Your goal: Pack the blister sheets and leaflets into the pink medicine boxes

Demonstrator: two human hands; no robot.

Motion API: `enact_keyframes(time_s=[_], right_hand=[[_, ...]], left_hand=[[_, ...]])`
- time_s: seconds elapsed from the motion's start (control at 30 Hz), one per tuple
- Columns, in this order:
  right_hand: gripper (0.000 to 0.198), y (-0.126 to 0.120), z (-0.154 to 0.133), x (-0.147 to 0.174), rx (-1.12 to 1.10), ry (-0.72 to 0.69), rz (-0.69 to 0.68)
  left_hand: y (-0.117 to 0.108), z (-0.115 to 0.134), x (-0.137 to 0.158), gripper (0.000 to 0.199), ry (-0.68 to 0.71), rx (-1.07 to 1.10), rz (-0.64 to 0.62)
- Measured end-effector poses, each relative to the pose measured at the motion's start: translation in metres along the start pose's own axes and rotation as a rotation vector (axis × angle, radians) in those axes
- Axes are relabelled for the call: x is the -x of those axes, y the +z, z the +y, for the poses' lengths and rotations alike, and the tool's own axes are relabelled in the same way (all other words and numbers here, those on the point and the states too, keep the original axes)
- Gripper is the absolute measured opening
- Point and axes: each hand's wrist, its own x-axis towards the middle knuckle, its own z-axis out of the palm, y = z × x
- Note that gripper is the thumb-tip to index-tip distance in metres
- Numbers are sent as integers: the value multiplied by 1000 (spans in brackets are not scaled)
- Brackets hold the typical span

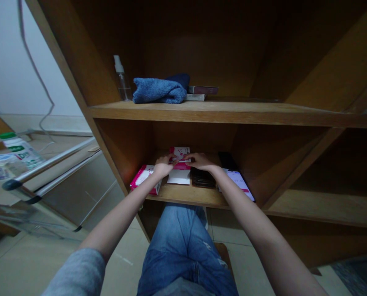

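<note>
A pink-and-white box [181, 153] lies deep in the lower compartment, with a plain white flap or panel [179, 176] on the side nearest me. My left hand [165, 165] grips its left edge, the fingertips reaching onto the pink part. From the other side my right hand [200, 161] holds the right edge, fingers bent in toward the middle. Left of my left wrist sits another pink-and-white box [146, 177]. Under my right wrist is a dark brown wallet-like item [203, 179]. A phone with a lit screen [238, 183] lies to the right.
On the upper wooden shelf [217, 113] stand a spray bottle [124, 87], a folded blue towel [159, 90] and small flat boxes [201, 90]. A black object [228, 160] lies behind the phone. At left, a metal-railed cart [54, 160] carries a green-capped bottle [21, 150].
</note>
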Motion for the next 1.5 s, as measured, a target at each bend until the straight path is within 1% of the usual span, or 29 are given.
enact_keyframes(time_s=[0.17, 0.37, 0.57, 0.67, 0.73, 0.8, 0.87, 0.93, 1.0, 1.1, 1.17, 1.23, 1.37, 1.5], right_hand=[[23, 1, -1, 0, 13, -4, 46], [21, 9, -1, 2, 15, -23, 122], [21, 23, 1, 8, -22, -55, 224], [21, 28, 0, 10, -26, -55, 254], [21, 30, -1, 11, -23, -54, 265], [21, 31, -2, 12, -18, -46, 277], [23, 32, -3, 13, -17, -31, 288], [24, 33, -5, 14, -23, -14, 294], [25, 33, -7, 13, -36, 2, 300], [25, 33, -9, 12, -63, 18, 318], [24, 33, -11, 11, -81, 20, 339], [24, 33, -14, 11, -96, 21, 373], [25, 33, -25, 13, -141, 14, 477], [24, 33, -46, 15, -242, -36, 595]], left_hand=[[2, -7, 0, 33, 11, 3, 24], [1, -15, -3, 40, 69, -44, 47], [0, -19, -8, 38, 88, -28, 51], [2, -21, -9, 37, 87, 6, 52], [3, -23, -6, 35, 78, 25, 55], [4, -24, -1, 32, 98, 39, 66], [6, -24, 4, 33, 109, 57, 102], [7, -23, 8, 39, 79, 101, 134], [8, -22, 9, 43, 27, 169, 131], [9, -19, 8, 40, -20, 259, 97], [10, -17, 7, 36, -38, 281, 99], [9, -14, 7, 34, -56, 289, 133], [0, -4, 15, 34, -87, 277, 269], [-14, 6, 29, 34, -37, 268, 392]])
